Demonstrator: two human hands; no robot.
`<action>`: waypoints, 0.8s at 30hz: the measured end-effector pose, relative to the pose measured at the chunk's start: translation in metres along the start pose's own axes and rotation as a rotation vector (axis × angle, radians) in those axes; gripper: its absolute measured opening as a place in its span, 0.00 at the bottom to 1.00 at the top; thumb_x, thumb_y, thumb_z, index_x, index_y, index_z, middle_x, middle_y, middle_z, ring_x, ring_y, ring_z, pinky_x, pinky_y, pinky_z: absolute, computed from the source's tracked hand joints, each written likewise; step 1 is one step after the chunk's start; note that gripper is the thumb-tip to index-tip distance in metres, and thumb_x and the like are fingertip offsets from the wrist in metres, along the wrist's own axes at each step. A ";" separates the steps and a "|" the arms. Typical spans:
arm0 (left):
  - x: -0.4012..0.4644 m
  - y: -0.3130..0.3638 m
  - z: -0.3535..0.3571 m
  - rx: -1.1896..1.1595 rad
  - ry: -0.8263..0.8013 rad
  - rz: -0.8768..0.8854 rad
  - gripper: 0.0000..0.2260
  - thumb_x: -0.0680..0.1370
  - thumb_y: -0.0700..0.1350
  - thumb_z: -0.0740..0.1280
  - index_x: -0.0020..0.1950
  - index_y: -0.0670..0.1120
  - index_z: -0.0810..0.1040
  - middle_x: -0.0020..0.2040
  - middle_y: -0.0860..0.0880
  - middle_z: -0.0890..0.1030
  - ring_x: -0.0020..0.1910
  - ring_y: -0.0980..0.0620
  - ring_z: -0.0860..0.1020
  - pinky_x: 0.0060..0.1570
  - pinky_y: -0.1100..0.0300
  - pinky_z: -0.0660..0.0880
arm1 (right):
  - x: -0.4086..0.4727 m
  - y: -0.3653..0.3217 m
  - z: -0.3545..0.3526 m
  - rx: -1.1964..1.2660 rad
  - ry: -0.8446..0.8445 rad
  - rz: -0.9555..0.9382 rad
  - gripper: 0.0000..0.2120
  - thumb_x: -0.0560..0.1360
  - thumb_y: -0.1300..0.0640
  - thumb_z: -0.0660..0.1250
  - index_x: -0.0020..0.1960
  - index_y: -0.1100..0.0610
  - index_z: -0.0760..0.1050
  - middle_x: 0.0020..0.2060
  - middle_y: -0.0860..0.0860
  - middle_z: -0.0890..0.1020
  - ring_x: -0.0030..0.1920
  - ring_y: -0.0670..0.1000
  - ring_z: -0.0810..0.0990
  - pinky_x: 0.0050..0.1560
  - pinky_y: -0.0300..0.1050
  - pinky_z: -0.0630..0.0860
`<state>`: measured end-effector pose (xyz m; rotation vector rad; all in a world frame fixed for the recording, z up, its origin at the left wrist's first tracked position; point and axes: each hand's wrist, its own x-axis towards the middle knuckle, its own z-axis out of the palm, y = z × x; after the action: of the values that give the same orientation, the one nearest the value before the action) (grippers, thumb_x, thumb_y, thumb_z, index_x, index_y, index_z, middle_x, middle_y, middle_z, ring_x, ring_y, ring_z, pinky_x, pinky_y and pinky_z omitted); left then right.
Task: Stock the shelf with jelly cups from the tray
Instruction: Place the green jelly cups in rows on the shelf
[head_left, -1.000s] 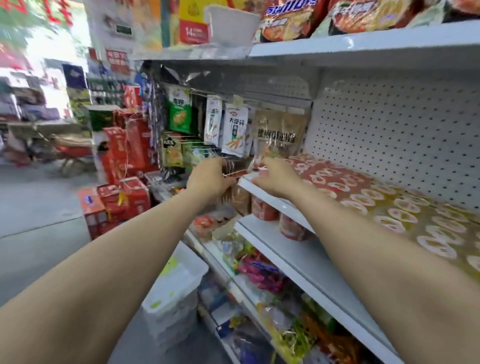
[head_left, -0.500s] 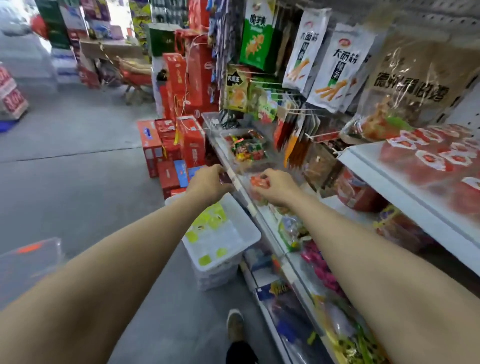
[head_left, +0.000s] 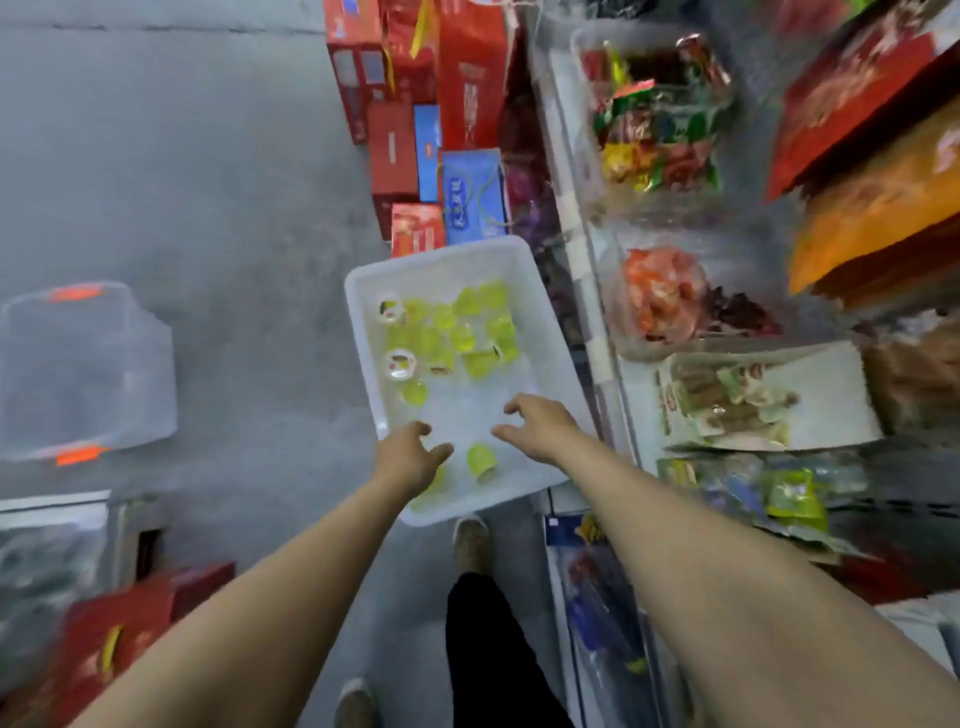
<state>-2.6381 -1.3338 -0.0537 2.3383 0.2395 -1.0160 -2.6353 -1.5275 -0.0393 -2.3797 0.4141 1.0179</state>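
Translucent white plastic tray (head_left: 540, 332) on the floor beside the shelf (head_left: 602, 358), holding yellow-green jelly cups (head_left: 457, 332) clustered at its far end, one lone cup (head_left: 480, 460) near. Left hand (head_left: 410, 457) and right hand (head_left: 540, 426) hover above the near end, fingers spread and empty. Step: reaching for cups. Next, probably, closing each hand round a cup.

Tray (head_left: 363, 332) open from above; shelf edge (head_left: 597, 332) just beside it.
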 end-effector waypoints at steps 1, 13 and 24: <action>0.012 -0.006 0.010 -0.018 -0.030 -0.054 0.26 0.78 0.56 0.68 0.72 0.44 0.70 0.69 0.43 0.74 0.67 0.44 0.73 0.63 0.56 0.67 | 0.017 0.005 0.008 0.008 -0.050 0.022 0.26 0.78 0.43 0.68 0.70 0.55 0.71 0.69 0.56 0.73 0.67 0.57 0.73 0.64 0.51 0.72; 0.104 -0.028 0.092 -0.220 -0.062 -0.379 0.23 0.77 0.52 0.69 0.70 0.45 0.73 0.66 0.43 0.76 0.63 0.42 0.75 0.61 0.55 0.72 | 0.135 0.040 0.094 0.016 -0.273 0.090 0.26 0.70 0.42 0.75 0.64 0.51 0.74 0.59 0.52 0.79 0.58 0.54 0.79 0.56 0.46 0.76; 0.111 -0.023 0.117 -0.422 0.133 -0.432 0.11 0.73 0.48 0.75 0.53 0.47 0.81 0.58 0.43 0.74 0.41 0.46 0.75 0.51 0.60 0.73 | 0.144 0.074 0.085 0.404 -0.163 0.243 0.27 0.68 0.44 0.78 0.61 0.53 0.73 0.56 0.50 0.79 0.56 0.50 0.78 0.54 0.47 0.77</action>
<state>-2.6409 -1.3881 -0.2072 2.0031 0.9471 -0.8919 -2.6215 -1.5508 -0.2198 -1.9047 0.7816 1.1047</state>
